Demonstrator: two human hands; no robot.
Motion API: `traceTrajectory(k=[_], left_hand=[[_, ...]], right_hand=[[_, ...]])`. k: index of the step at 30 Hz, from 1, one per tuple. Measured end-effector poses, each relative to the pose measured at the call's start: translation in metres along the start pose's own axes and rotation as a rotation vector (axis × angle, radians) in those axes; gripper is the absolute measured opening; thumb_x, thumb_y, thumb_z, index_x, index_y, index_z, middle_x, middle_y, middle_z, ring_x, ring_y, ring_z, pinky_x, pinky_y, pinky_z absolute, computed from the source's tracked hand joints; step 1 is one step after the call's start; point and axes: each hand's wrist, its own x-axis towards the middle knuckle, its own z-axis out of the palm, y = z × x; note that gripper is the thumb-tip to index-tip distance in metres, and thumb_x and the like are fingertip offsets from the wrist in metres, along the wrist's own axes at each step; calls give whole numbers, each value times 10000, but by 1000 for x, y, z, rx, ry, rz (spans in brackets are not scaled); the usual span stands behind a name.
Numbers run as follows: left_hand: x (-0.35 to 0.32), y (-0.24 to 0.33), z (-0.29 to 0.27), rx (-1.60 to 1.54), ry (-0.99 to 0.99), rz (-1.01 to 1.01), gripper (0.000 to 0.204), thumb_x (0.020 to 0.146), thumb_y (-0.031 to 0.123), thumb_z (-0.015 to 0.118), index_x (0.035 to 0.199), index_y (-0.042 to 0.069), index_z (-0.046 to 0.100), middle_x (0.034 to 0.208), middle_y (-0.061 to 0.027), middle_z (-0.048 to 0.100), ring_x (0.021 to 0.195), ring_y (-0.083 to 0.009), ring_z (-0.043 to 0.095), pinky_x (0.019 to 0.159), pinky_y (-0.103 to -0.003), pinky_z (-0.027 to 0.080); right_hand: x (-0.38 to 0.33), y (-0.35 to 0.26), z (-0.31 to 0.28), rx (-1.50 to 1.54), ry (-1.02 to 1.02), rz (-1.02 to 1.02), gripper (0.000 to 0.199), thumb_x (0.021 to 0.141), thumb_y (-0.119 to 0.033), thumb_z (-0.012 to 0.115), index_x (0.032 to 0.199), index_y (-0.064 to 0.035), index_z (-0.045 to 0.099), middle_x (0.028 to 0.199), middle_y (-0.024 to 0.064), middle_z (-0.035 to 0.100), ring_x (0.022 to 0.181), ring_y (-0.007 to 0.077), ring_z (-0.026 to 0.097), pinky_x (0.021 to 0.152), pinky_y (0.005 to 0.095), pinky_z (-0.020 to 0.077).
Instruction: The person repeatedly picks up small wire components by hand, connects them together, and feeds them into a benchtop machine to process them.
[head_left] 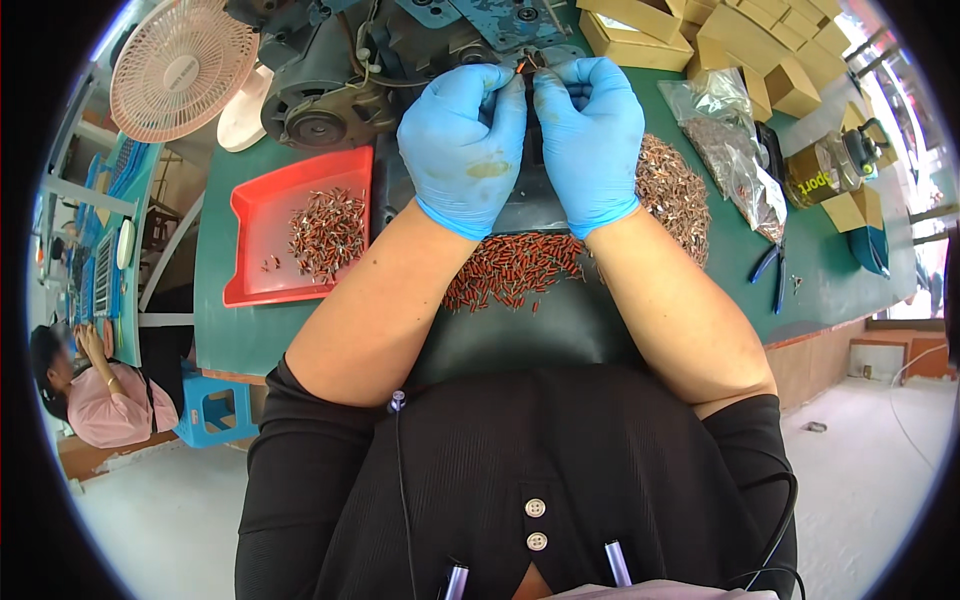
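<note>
Both of my gloved hands are raised together at the front of a dark machine (425, 45). My left hand (462, 150) is closed in a pinch, with a small orange-red cylindrical part (521, 67) showing at its fingertips. My right hand (590, 145) is pinched close beside it; what it holds is too small to make out. Below my wrists lies a pile of small red-brown cylindrical parts (510, 272) with thin metal ends. Beside my right wrist is a heap of small coppery metal pieces (675, 195), partly hidden by that hand.
On the left, a red tray (262, 210) holds similar red-brown parts, below a pink fan (185, 70). To the right are a clear bag of parts (735, 150), blue-handled pliers (772, 275), a jar (825, 165) and cardboard boxes (640, 40). A seated person (110, 400) works at far left.
</note>
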Motion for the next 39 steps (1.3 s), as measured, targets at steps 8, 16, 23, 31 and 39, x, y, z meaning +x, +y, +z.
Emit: traceTrajectory(k=[8, 16, 23, 31, 39], left_hand=[[-3, -13, 13, -8, 57, 64, 74, 731, 60, 726, 764, 59, 660, 676, -89, 634, 553, -239, 597, 517, -320, 472], [2, -19, 19, 61, 50, 140, 89, 728, 26, 734, 781, 41, 664, 681, -81, 635, 549, -184, 575, 516, -284, 459], [4, -23, 23, 84, 51, 187, 104, 733, -17, 734, 812, 11, 673, 650, -77, 618, 508, -115, 561, 503, -239, 444], [-5, -10, 10, 73, 43, 116, 82, 715, 70, 725, 762, 80, 659, 686, -100, 635, 590, -281, 613, 531, -343, 481], [-57, -1, -70, -10, -182, -122, 86, 790, 93, 713, 824, 25, 674, 685, -70, 639, 564, -133, 577, 577, -252, 469]], right_hand=[[3, 5, 2, -63, 30, -26, 135, 835, -76, 676, 858, 18, 580, 731, 29, 610, 631, 58, 531, 566, 220, 462], [8, 10, 2, -29, 12, -34, 135, 833, -74, 672, 857, 22, 580, 738, 41, 619, 648, 66, 557, 594, 221, 480], [12, 14, 4, -7, 15, -50, 127, 838, -70, 667, 849, 19, 577, 729, 30, 608, 644, 60, 546, 590, 217, 474], [-3, 8, -4, 46, -50, -10, 109, 862, -58, 647, 905, 13, 577, 754, 20, 608, 658, 61, 545, 601, 213, 468], [-63, 24, -89, 53, -261, 125, 85, 872, -35, 618, 952, -9, 631, 809, -7, 614, 712, 49, 532, 648, 199, 447]])
